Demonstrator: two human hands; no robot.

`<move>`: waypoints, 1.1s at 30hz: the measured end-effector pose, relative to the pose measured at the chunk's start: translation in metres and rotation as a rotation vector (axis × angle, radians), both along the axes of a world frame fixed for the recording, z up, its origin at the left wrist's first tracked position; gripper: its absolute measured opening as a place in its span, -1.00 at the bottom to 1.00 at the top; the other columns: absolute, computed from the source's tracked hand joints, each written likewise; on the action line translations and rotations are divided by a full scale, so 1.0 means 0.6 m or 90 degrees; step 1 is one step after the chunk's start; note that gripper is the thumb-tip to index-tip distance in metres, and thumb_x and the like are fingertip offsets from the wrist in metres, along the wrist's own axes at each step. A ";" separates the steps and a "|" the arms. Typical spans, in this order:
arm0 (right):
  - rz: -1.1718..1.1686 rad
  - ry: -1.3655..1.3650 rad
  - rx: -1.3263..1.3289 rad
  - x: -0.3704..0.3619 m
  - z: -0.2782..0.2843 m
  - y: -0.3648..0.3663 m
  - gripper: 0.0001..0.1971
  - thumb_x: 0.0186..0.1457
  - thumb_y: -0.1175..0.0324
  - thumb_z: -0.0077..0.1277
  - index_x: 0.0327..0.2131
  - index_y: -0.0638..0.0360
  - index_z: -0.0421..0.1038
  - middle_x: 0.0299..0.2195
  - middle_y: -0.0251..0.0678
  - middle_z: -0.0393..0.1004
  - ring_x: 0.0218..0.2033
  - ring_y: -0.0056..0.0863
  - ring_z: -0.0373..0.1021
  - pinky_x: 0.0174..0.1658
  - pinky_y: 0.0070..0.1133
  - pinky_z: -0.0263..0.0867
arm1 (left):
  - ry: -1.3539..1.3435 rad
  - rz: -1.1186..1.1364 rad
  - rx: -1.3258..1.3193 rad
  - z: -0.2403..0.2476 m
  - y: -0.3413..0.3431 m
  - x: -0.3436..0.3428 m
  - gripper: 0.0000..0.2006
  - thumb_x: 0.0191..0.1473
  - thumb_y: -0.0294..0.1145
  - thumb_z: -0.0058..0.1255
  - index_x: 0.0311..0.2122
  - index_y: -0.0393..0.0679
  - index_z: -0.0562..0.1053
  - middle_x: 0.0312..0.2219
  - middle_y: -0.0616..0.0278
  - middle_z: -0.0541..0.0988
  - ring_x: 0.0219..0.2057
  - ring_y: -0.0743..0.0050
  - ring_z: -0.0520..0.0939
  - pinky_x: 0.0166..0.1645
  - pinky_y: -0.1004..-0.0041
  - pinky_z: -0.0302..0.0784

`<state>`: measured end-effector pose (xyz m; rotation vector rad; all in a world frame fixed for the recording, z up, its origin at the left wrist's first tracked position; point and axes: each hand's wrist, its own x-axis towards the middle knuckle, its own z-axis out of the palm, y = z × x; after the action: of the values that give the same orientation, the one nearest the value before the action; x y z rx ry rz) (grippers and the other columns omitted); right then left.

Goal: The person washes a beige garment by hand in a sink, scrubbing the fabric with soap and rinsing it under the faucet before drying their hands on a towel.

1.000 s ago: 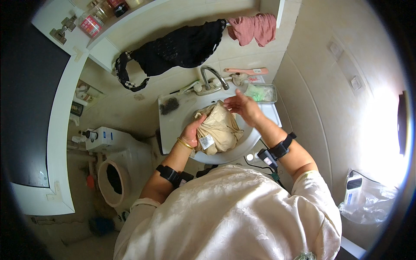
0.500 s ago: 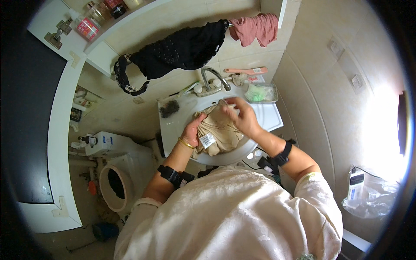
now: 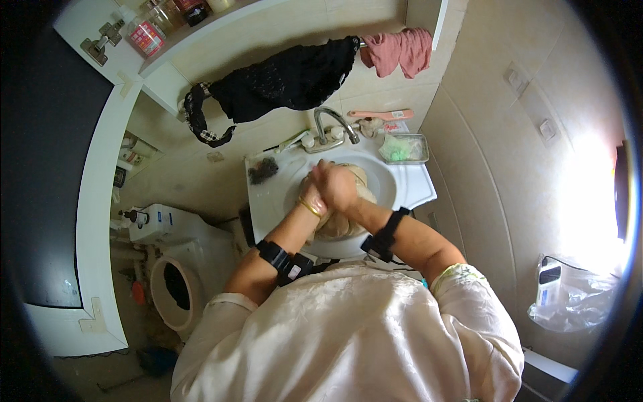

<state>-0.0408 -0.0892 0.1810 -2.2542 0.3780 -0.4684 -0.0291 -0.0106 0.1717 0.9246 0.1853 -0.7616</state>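
A beige garment [image 3: 365, 194] lies bunched in the white washbasin [image 3: 395, 194], under and around my hands. Over the basin my left hand [image 3: 315, 197], with a gold bangle at its wrist, is pressed against my right hand [image 3: 340, 187]. My right fingers curl closed over the left ones. Whether a fold of the garment is pinched between the palms is hidden. Just beyond the hands stands the curved metal faucet [image 3: 338, 120], its spout pointing over the basin.
A dark scrubbing pad [image 3: 262, 171] sits on the basin's left rim. At its right corner is a clear soap tray [image 3: 405, 149] with something green, near a pink-handled brush [image 3: 380, 114]. Black clothing [image 3: 281, 80] and a pink cloth [image 3: 398, 52] hang above; a toilet [image 3: 177, 288] stands left.
My hands have come together; before, the left held the garment's side and the right its far edge. The garment has sunk lower, and its white label is out of sight.
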 end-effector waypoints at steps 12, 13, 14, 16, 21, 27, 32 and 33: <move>-0.037 0.001 -0.065 0.012 0.019 -0.027 -0.61 0.08 0.10 -0.22 -0.59 0.21 0.39 -0.60 0.01 0.38 -0.52 0.00 0.32 -0.45 -0.27 0.23 | 0.037 -0.063 -0.052 -0.034 -0.003 -0.003 -0.56 0.12 -0.11 -0.42 0.00 -0.16 0.25 -0.11 0.22 0.40 -0.11 0.37 0.41 -0.06 0.41 0.32; -0.032 -0.005 -0.038 0.003 0.020 -0.020 -0.60 0.08 0.09 -0.20 -0.61 0.22 0.34 -0.61 0.01 0.36 -0.53 0.02 0.30 -0.47 -0.26 0.21 | 0.024 -0.054 -0.046 -0.034 -0.002 -0.003 -0.58 0.12 -0.09 -0.39 -0.05 -0.16 0.28 -0.15 0.23 0.41 -0.12 0.40 0.41 -0.04 0.42 0.30; -0.028 -0.012 -0.011 -0.013 0.019 -0.006 -0.60 0.08 0.09 -0.19 -0.63 0.23 0.30 -0.62 0.02 0.35 -0.54 0.04 0.28 -0.49 -0.25 0.18 | 0.012 -0.046 -0.040 -0.034 -0.001 -0.001 -0.59 0.11 -0.08 -0.37 -0.10 -0.17 0.32 -0.18 0.24 0.43 -0.13 0.43 0.41 -0.02 0.43 0.29; 0.087 -0.094 -0.147 -0.038 -0.004 0.068 -0.68 0.04 0.10 -0.16 -0.49 0.17 0.35 -0.60 -0.03 0.39 -0.54 -0.04 0.34 -0.44 -0.27 0.24 | -0.014 0.097 -0.293 -0.160 0.020 0.046 -0.56 0.09 -0.02 -0.35 -0.12 -0.18 0.31 -0.21 0.21 0.43 -0.17 0.35 0.42 0.02 0.34 0.25; -0.001 0.022 -0.077 -0.014 0.003 -0.013 -0.63 0.07 0.09 -0.18 -0.58 0.21 0.32 -0.59 0.00 0.37 -0.47 0.01 0.31 -0.42 -0.28 0.23 | -0.003 -0.050 -0.040 -0.045 -0.001 -0.003 -0.60 0.12 -0.11 -0.42 -0.12 -0.20 0.30 -0.16 0.18 0.40 -0.13 0.38 0.41 -0.01 0.40 0.28; 0.097 -0.047 -0.120 -0.052 -0.016 0.043 -0.71 0.08 0.14 -0.19 -0.40 0.16 0.39 -0.49 0.01 0.40 -0.43 0.00 0.34 -0.37 -0.30 0.25 | 0.215 -0.066 -0.093 0.010 0.022 -0.003 -0.71 0.13 -0.14 -0.41 -0.28 -0.02 0.37 -0.32 0.16 0.42 -0.21 0.38 0.38 -0.14 0.34 0.29; -0.030 -0.024 -0.011 -0.007 -0.012 -0.029 -0.64 0.08 0.07 -0.20 -0.52 0.20 0.33 -0.59 0.02 0.37 -0.51 0.05 0.30 -0.45 -0.24 0.20 | 0.003 -0.044 -0.028 -0.038 -0.008 -0.017 -0.64 0.12 -0.13 -0.41 -0.13 -0.12 0.32 -0.19 0.24 0.42 -0.17 0.39 0.42 -0.09 0.42 0.34; -0.051 -0.013 -0.016 -0.010 -0.010 -0.032 -0.63 0.07 0.07 -0.19 -0.55 0.20 0.32 -0.61 0.01 0.36 -0.52 0.04 0.30 -0.45 -0.24 0.20 | 0.009 -0.040 -0.037 -0.036 -0.013 -0.019 -0.64 0.12 -0.12 -0.41 -0.13 -0.12 0.32 -0.21 0.25 0.43 -0.19 0.39 0.43 -0.09 0.42 0.34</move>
<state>-0.0466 -0.1083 0.1750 -2.2639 0.4553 -0.5401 -0.0403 -0.0186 0.1504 0.8735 0.1464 -0.8285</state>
